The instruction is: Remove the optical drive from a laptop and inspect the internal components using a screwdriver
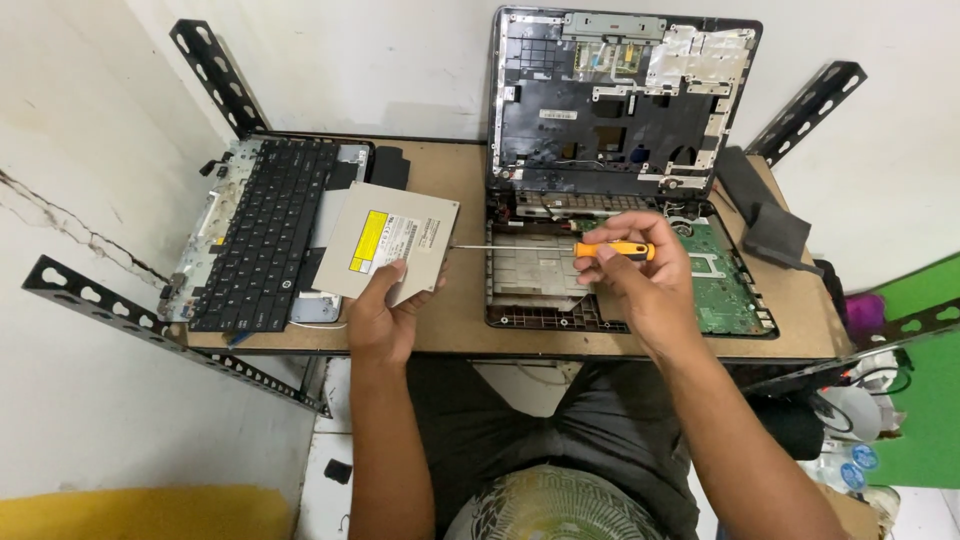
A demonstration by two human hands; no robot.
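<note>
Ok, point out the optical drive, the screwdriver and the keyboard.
optical drive [385, 240], head view, on its yellow label, held in the left hand.
screwdriver [615, 250], head view, on its orange handle, gripped by the right hand.
keyboard [265, 235], head view, on the middle of the black keys.

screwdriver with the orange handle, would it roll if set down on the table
Probably: the screwdriver has a round-looking handle and thin straight shaft, and the table looks flat and smooth. It seems stiff and light, pinched in the right hand.

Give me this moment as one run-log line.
left hand: holds optical drive | right hand: holds screwdriver, tip at drive's side edge | behind: opened laptop base, detached keyboard
</note>
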